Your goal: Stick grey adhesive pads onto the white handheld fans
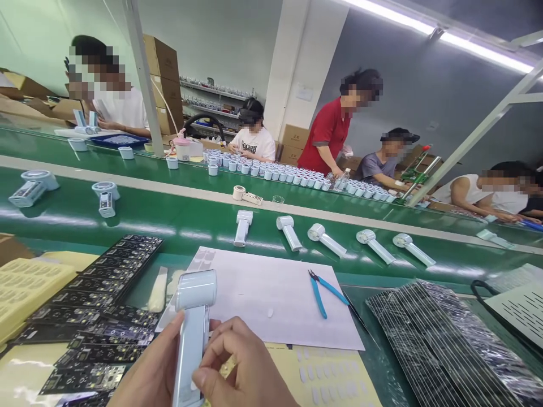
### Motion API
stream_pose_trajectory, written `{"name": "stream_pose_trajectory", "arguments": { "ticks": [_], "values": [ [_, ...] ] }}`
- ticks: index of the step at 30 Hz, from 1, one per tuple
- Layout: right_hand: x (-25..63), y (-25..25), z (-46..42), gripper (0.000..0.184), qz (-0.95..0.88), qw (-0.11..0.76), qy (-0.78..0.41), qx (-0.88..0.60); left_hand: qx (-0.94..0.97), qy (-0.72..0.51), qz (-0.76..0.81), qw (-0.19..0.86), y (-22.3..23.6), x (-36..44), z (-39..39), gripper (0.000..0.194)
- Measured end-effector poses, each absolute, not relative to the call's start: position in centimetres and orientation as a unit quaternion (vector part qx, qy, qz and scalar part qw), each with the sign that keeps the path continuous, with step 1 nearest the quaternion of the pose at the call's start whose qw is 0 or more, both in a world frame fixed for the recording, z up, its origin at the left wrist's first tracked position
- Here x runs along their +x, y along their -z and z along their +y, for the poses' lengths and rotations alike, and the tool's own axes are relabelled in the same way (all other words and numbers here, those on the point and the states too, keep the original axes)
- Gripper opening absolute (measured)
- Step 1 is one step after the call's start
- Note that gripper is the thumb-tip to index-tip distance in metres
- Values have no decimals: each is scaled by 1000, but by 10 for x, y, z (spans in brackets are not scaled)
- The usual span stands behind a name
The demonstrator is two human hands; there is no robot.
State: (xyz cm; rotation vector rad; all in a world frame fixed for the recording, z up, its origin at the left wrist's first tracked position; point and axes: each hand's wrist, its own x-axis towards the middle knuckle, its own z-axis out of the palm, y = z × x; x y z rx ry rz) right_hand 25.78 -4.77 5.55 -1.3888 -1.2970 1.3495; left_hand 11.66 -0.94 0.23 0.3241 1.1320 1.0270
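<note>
Bottom centre of frame: both hands clamped on one pale blue plastic handheld fan body (193, 328), held upright above the counter (382, 285). Left hand (153, 373) wraps the handle from the left; right hand (244, 367) grips from the right, thumb on the handle front. Left of them, black circuit-board panels (102, 316) lie fanned out. Behind, a white paper sheet (263, 299) carries blue-handled cutters (323, 291). On the green conveyor belt (169, 217), mid-frame, a row of similar white fans (326, 237).
</note>
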Motion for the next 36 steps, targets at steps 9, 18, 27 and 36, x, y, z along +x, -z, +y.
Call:
{"name": "stream_pose_trajectory", "arguments": {
  "ticks": [9,18,27,36],
  "values": [
    [253,-35,-45,21,-616,388,-406,-553,40,-428,486,761,-48,127,-3,39],
    [256,-30,-30,10,-477,542,-475,-503,166,-389,439,792,-42,105,15,73],
    [248,28,10,70,-681,280,-133,-663,393,-414,520,635,-65,85,151,28],
    [226,52,41,77,-759,171,64,-625,473,-442,588,485,-56,105,238,41]
  ]
}}
